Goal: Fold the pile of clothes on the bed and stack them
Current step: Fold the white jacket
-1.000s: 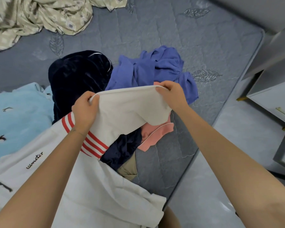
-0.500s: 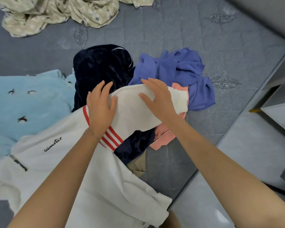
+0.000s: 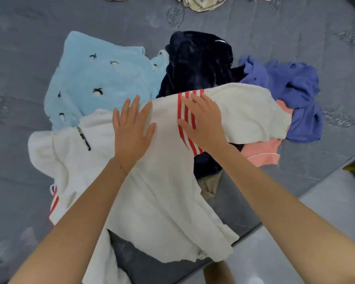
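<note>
Head view: left hand and right hand press flat on white shirt.

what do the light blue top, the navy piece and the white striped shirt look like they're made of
Light blue top: fuzzy, matte pile, likely fleece or terry.
Navy piece: soft sheen along its folds, probably velvet or velour.
White striped shirt: flat, matte, limp drape, likely cotton jersey.
</note>
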A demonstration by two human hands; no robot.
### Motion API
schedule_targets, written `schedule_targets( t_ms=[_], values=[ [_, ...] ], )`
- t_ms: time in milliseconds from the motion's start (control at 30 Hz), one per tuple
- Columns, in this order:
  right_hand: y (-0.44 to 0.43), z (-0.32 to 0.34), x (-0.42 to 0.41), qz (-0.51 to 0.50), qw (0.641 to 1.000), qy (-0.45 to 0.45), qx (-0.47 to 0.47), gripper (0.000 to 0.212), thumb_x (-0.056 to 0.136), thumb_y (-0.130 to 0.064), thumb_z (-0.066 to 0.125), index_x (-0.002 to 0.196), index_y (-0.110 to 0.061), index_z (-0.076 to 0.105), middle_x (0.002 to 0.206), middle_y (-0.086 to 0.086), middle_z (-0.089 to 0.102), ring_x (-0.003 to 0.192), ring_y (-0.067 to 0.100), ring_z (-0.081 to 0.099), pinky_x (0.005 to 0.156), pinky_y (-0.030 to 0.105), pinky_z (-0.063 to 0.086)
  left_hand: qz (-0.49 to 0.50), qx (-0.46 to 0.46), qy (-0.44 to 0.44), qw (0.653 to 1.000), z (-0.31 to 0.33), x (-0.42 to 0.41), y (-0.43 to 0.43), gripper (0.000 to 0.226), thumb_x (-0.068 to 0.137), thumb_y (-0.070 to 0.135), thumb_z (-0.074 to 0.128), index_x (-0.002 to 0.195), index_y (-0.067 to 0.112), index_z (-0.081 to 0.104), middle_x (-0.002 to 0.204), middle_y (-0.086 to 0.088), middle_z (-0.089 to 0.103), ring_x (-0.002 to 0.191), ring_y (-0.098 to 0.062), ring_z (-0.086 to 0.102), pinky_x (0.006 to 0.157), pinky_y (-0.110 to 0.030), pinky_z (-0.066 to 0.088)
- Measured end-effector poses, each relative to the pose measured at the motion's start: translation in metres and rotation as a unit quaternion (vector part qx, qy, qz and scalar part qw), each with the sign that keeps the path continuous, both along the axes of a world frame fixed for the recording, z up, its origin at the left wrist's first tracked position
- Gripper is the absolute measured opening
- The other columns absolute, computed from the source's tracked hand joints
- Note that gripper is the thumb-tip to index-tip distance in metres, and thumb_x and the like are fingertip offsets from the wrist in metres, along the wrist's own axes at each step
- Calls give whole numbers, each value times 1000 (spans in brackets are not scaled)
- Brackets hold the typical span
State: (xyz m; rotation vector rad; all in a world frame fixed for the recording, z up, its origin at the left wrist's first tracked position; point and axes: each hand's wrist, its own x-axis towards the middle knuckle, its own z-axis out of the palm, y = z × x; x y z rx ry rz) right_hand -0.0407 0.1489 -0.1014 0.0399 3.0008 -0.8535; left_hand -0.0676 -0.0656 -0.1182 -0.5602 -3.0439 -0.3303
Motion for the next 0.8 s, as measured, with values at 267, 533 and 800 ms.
schedule_targets(
  t_ms=[267, 533, 800],
  values=[
    [-121, -12, 26, 121, 992, 20, 15, 64, 88, -50, 52, 143, -17, 49, 147, 10, 46, 142, 37, 32, 115, 57, 23, 68, -24, 7, 997, -13, 63, -138, 54, 99, 49, 41, 146, 23, 46, 156, -11, 35, 144, -35, 28, 118, -51, 5],
    [-225, -25, 44, 208, 976, 15, 56, 70, 84, -58, 43, 143, -21, 49, 148, 10, 46, 143, 37, 31, 116, 55, 18, 141, -68, -42, 987, -19, 133, -255, 59, 98, 51, 36, 148, 21, 41, 160, -10, 27, 147, -36, 19, 119, -54, -1],
    [-309, -49, 57, 307, 948, -26, 74, 70, 89, -45, 63, 150, -23, 37, 157, 7, 32, 149, 31, 16, 120, 49, 5, 245, -69, -143, 956, -56, 189, -334, 65, 97, 57, 28, 151, 22, 34, 160, -11, 26, 148, -35, 18, 119, -55, 3]
  ],
)
